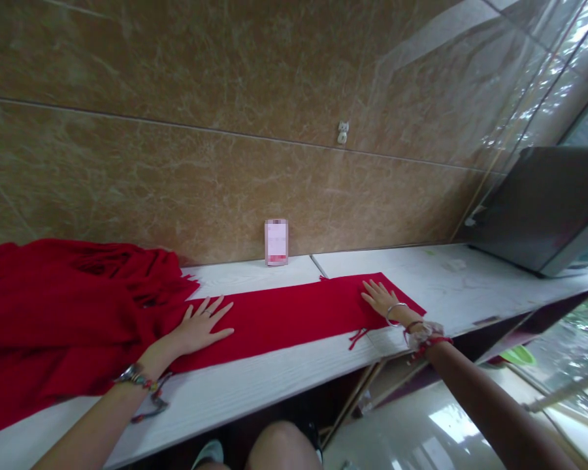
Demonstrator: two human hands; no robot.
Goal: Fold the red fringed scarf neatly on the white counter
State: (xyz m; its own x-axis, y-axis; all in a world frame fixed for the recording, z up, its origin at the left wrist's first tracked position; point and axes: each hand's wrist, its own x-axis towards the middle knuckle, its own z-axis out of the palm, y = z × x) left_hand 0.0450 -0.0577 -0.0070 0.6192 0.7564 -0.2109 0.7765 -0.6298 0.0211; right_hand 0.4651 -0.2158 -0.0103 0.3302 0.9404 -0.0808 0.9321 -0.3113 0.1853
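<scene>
A long folded strip of red cloth (284, 318) lies flat along the white counter. On its left part my left hand (200, 328) rests palm down with the fingers spread. Near the strip's right end my right hand (379, 298) is laid flat, its fingers apart. Short red strands stick out from the strip's edges, close to my right hand. A large rumpled heap of red cloth (68, 313) spreads over the left side of the counter, beside my left wrist. Whether the heap and the strip are one piece, I cannot tell.
A phone (276, 241) leans upright against the brown tiled wall (200, 183) behind the strip. A small white cat figure (343, 132) is on the wall. At the right end of the white counter (451, 287) stands a dark grey boxy object (543, 202). Open shelves are below.
</scene>
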